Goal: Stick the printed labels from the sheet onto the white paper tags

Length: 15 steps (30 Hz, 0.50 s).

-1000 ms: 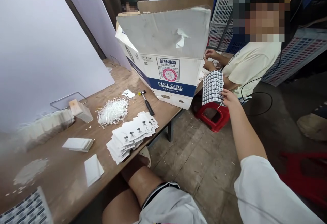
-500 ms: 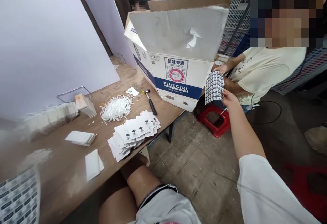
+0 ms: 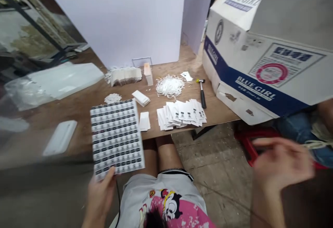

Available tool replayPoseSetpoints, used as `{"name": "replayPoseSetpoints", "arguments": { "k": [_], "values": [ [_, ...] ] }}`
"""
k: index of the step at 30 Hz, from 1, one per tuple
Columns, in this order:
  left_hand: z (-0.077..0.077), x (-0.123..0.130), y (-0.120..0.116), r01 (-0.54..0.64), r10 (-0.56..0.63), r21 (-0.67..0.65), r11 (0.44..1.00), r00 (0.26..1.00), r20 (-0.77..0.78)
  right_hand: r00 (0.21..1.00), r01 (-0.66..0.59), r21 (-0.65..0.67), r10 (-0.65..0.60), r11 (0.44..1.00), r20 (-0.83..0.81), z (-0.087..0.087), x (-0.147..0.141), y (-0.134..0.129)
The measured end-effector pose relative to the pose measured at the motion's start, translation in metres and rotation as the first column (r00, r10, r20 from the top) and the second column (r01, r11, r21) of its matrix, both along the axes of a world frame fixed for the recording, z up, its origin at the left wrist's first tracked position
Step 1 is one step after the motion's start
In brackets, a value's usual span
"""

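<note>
My left hand [image 3: 101, 190] grips the lower edge of a sheet of printed labels [image 3: 117, 138], thumb on top, held up in front of the table edge. My right hand [image 3: 282, 164] is out to the right over the floor, beside the red stool; it is smeared by motion, and no object shows in it. On the wooden table lie a fanned pile of white printed cards [image 3: 182, 114], a heap of white strings [image 3: 170, 86], a hammer [image 3: 202, 94] with a black handle, and small stacks of blank white cards [image 3: 141, 98].
A large white and blue carton [image 3: 234, 61] stands at the table's right end. White panels [image 3: 125, 20] rise behind. Plastic bags [image 3: 57, 82] and a white device [image 3: 60, 138] lie left. A red stool [image 3: 246, 141] and a person's denim-clad leg [image 3: 291, 131] are at the right.
The view has swung left. My right hand has let go of the label sheet near the other person and come back toward me. My left hand, with its own sheet, has come into view.
</note>
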State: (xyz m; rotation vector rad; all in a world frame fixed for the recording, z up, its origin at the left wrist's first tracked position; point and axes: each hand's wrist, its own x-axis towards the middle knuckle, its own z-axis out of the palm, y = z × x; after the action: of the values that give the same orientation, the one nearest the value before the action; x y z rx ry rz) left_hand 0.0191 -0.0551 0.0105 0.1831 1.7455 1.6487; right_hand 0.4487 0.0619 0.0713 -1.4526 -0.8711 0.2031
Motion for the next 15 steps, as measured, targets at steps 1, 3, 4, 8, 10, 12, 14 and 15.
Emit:
{"name": "replayPoseSetpoints", "arguments": {
  "k": [1, 3, 4, 8, 10, 12, 14, 15],
  "values": [
    [-0.003, 0.008, 0.001, 0.013, -0.013, 0.014, 1.0, 1.0, 0.013, 0.976, -0.215, -0.05, 0.212, 0.975, -0.054, -0.008, -0.041, -0.014],
    [-0.007, 0.025, 0.001, 0.054, -0.055, 0.033, 0.998, 0.997, 0.053, 0.665, -0.743, -0.195, 0.669, 0.641, -0.333, -0.025, -0.114, -0.033],
    [-0.01, 0.033, 0.001, 0.089, -0.092, 0.042, 0.995, 0.993, 0.078, 0.465, -0.881, -0.163, 0.743, 0.445, -0.481, -0.033, -0.144, -0.039],
    [-0.019, 0.049, -0.004, 0.221, -0.223, 0.051, 0.974, 0.974, 0.031, 0.199, -0.978, -0.085, 0.709, 0.193, -0.677, -0.063, -0.212, -0.045],
    [-0.021, 0.046, -0.007, 0.305, -0.305, 0.051, 0.951, 0.952, -0.006, 0.265, -0.962, -0.141, 0.665, 0.235, -0.698, -0.071, -0.222, -0.045],
    [-0.018, 0.039, -0.009, 0.389, -0.392, 0.116, 0.914, 0.92, 0.008, 0.305, -0.949, -0.179, 0.611, 0.26, -0.73, -0.073, -0.224, -0.045],
    [-0.013, 0.029, -0.01, 0.415, -0.447, 0.252, 0.874, 0.89, 0.088, 0.315, -0.946, -0.197, 0.578, 0.259, -0.753, -0.071, -0.223, -0.045],
    [-0.01, 0.024, -0.01, 0.4, -0.462, 0.322, 0.858, 0.875, 0.144, 0.317, -0.946, -0.205, 0.574, 0.253, -0.755, -0.069, -0.222, -0.046]
  ]
}}
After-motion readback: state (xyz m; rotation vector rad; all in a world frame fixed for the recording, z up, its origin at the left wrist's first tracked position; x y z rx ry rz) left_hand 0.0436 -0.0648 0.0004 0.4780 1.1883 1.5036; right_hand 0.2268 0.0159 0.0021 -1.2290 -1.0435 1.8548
